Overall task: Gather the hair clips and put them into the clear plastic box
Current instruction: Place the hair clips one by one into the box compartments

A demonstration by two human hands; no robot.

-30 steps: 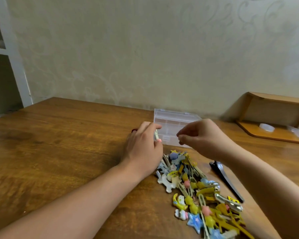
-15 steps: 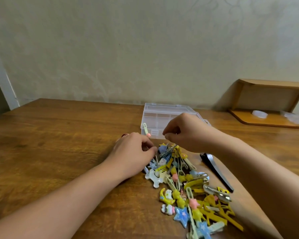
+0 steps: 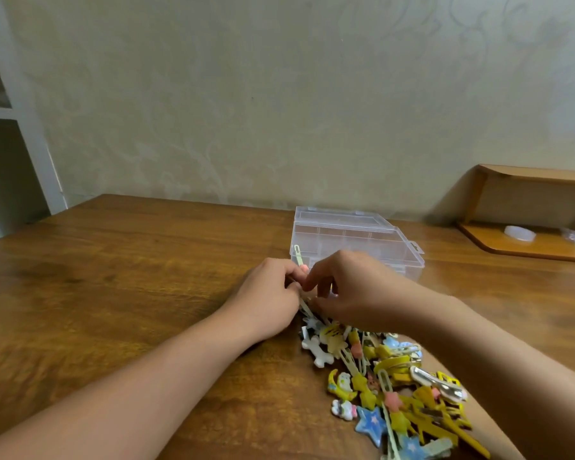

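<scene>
From the head camera, the clear plastic box with inner dividers (image 3: 352, 240) sits on the brown wooden table (image 3: 130, 277) just beyond both hands. Its lid looks closed, and no clips can be made out inside. The heap of small coloured hair clips, yellow, blue, white and pink (image 3: 389, 380), lies on the table nearer the person, to the right, so almost all of the gathering seems still to be done.

The left hand (image 3: 266, 300) has its fingers curled round a pale green slim clip (image 3: 298, 255) that sticks up above the knuckles. The right hand (image 3: 356, 290) is bent over the far edge of the heap with its fingertips pinched together at the clips; whether they actually hold one, I cannot tell.

Compared with half a second ago, the right hand has dropped and now meets the left, and the green clip is in the same grip.
</scene>
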